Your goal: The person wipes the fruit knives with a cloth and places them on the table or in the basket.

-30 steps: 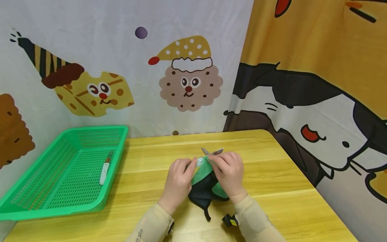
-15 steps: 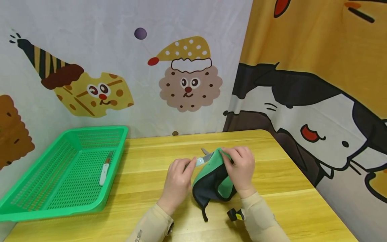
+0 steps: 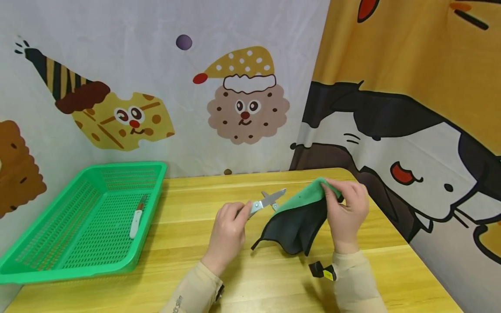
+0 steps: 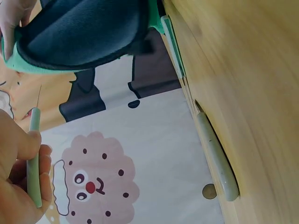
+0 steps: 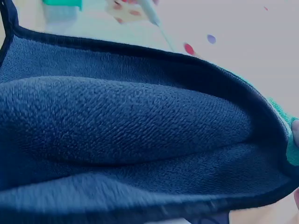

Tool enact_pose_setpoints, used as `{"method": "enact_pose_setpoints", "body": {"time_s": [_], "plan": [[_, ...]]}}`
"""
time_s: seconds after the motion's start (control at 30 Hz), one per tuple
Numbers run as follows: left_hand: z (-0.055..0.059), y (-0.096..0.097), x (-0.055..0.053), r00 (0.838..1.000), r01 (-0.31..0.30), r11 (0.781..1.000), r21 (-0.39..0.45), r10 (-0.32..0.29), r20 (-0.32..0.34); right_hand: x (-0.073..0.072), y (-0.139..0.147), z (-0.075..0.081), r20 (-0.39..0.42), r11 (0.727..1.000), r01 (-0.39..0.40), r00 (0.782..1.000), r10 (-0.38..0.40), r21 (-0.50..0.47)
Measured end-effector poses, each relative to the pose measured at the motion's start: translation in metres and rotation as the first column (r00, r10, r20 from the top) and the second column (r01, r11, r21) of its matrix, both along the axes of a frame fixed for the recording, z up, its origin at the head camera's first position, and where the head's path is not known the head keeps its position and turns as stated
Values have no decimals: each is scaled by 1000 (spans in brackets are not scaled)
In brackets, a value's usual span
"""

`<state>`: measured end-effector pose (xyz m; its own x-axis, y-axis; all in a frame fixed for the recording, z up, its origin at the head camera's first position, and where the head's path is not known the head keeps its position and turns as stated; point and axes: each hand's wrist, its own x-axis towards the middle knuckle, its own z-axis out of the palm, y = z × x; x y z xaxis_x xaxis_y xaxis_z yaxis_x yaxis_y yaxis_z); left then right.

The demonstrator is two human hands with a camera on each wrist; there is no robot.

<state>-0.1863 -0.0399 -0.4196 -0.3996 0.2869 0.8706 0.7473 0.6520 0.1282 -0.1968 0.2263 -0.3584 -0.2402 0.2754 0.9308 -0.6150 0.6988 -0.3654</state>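
Note:
My left hand (image 3: 228, 232) grips a small knife (image 3: 261, 204) by its pale handle, the bare blade pointing right and slightly up. In the left wrist view the knife handle (image 4: 34, 158) lies between thumb and curled fingers. My right hand (image 3: 348, 212) pinches the top edge of a cloth (image 3: 299, 221), dark on one face and green on the other, with a small loop at one corner. The cloth hangs to the right of the blade, apart from it. Its dark, fuzzy face (image 5: 126, 121) fills most of the right wrist view.
Behind the held knife, another knife (image 3: 275, 206) lies on the wooden table (image 3: 195, 213). The left wrist view shows two pale-handled knives there, the nearer knife (image 4: 217, 158) lying whole in view. A green basket (image 3: 135, 256) at the left contains a white-handled knife (image 3: 135, 222).
The right hand has drawn the cloth off the blade and carried it right and slightly up. The blade, covered by the cloth earlier, now shows. The left hand has stayed nearly in place.

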Motion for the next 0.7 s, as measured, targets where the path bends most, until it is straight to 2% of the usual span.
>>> {"method": "enact_pose_setpoints", "body": {"time_s": [0.13, 0.33, 0.47, 0.57, 0.7], "plan": [[1, 0, 1, 1000, -1, 1000, 6, 1, 16, 2, 15, 8, 6, 993, 74, 997, -74, -88], [4, -3, 2, 999, -10, 1000, 7, 9, 47, 9, 24, 23, 17, 965, 162, 987, -162, -205], [7, -11, 1, 1000, -15, 1000, 17, 15, 22, -1, 47, 8, 68, 948, 225, 974, -216, -223], [13, -20, 1, 1000, -11, 999, 37, 11, 14, -10, 63, -7, 118, 949, 251, 965, -232, -191], [24, -35, 5, 1000, -10, 998, 59, 8, 30, -15, 68, -17, 172, 953, 265, 956, -239, -149]]}}
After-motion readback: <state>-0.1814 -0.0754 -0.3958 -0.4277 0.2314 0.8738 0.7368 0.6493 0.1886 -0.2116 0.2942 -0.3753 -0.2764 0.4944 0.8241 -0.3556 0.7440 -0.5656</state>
